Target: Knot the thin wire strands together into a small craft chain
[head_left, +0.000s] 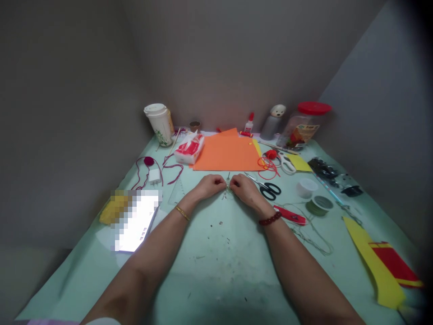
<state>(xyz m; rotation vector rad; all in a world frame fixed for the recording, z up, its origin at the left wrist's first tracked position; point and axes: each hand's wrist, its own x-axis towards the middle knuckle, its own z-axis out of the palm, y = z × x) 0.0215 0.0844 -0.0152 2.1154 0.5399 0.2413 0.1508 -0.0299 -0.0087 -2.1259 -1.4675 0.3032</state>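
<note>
My left hand point(213, 183) and my right hand point(244, 187) meet above the middle of the table, thumbs and fingers pinched. Between the fingertips is a small piece of thin greenish cord point(228, 185); its details are too small to make out. A dark thin tip sticks up above it, and small pale bits lie just below. Right beside my right hand rest black-handled scissors point(269, 189), blades pointing toward the hand. Behind both hands lie orange sheets point(226, 153). A clear ruler point(177, 189) is left of my left hand.
At left lie a lit phone or tablet point(138, 221), white adapter point(154, 176) and purple yarn point(149, 161). A cup point(158, 124) and tissue pack point(190, 149) stand behind. At right are a red-lidded jar point(302, 126), green cord spool point(319, 206), red cutter point(290, 215) and yellow paper point(372, 262).
</note>
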